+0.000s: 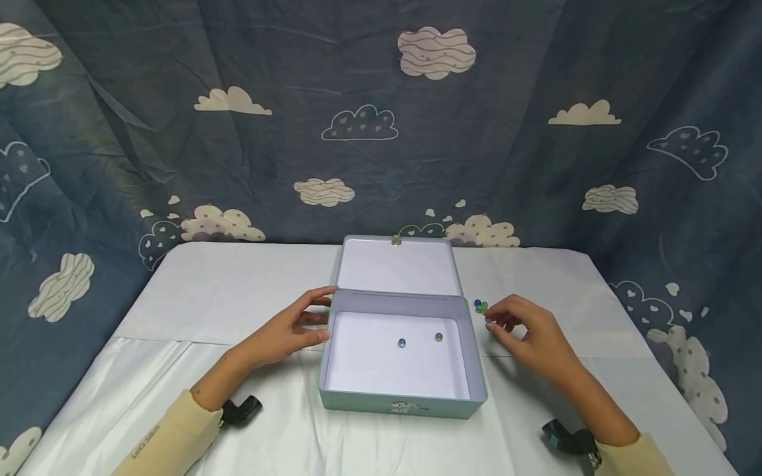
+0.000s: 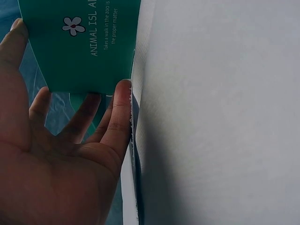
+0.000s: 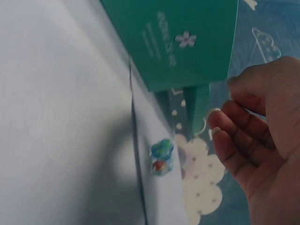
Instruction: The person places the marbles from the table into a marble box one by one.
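Observation:
A hinged green tin box [image 1: 476, 350] stands with its lid [image 1: 400, 264] folded back. On its white floor lie a pale blue marble [image 1: 401, 343] and a brownish marble [image 1: 438, 337]. My left hand [image 1: 292, 334] spreads its fingers along the box's left side, thumb low on the wall, index finger at the back corner. Right of the box is a small cluster of green and blue marbles [image 1: 481, 307], blurred in the right wrist view. Over its near end my right hand [image 1: 530, 334] hovers with loosely bent fingers, the tips right at a blue marble; the right wrist view shows a gap between thumb and fingers.
A white cloth [image 1: 238, 291] covers the table under everything. Behind it and at both sides hangs a dark blue curtain [image 1: 286, 152] with cloud prints. Printed lettering and a flower mark the green box wall [image 2: 79, 56]. Black straps with cameras sit at both wrists.

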A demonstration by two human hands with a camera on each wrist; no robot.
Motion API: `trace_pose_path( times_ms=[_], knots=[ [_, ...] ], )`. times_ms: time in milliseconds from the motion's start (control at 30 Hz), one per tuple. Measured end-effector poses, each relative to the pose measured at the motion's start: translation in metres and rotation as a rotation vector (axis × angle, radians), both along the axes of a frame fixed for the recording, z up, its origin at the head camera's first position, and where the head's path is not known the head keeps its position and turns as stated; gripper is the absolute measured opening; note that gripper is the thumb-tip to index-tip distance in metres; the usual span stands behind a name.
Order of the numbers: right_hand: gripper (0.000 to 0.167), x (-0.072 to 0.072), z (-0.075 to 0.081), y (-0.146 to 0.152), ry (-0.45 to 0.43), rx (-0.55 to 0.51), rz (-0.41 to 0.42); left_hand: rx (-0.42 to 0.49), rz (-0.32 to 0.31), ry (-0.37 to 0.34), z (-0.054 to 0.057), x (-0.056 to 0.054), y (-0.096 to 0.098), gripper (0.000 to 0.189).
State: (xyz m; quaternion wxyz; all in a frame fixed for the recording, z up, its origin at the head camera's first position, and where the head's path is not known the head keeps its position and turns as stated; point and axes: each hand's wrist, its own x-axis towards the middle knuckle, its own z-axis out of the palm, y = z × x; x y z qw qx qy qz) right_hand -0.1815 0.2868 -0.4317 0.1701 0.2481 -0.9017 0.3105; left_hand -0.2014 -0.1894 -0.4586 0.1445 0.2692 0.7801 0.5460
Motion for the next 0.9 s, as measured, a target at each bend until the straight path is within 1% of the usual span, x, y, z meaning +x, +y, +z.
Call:
trace_pose_path(
  times_ms=[133, 267, 367, 600, 800, 900],
  knots=[
    [0.026, -0.005, -0.006, 0.009, -0.02, 0.009, -0.04, -0.003, 0.002, -0.006, -0.001, 0.001, 0.0, 0.076],
    [0.025, -0.009, -0.013, 0.018, -0.049, 0.028, -0.096, -0.007, 0.007, -0.007, -0.001, 0.001, 0.0, 0.076],
    [0.024, -0.013, -0.018, 0.024, -0.068, 0.038, -0.122, -0.008, 0.007, -0.008, 0.0, 0.0, 0.0, 0.076],
    [0.021, -0.019, -0.027, 0.036, -0.081, 0.042, -0.124, -0.001, 0.003, -0.009, 0.002, -0.001, 0.0, 0.077],
    [0.019, -0.019, -0.031, 0.041, -0.162, 0.044, -0.115, -0.011, 0.008, -0.002, -0.002, -0.002, -0.001, 0.076],
    [0.02, -0.018, -0.033, 0.041, -0.189, 0.044, -0.112, -0.019, 0.01, 0.004, -0.003, -0.002, -0.001, 0.076]
  ],
)
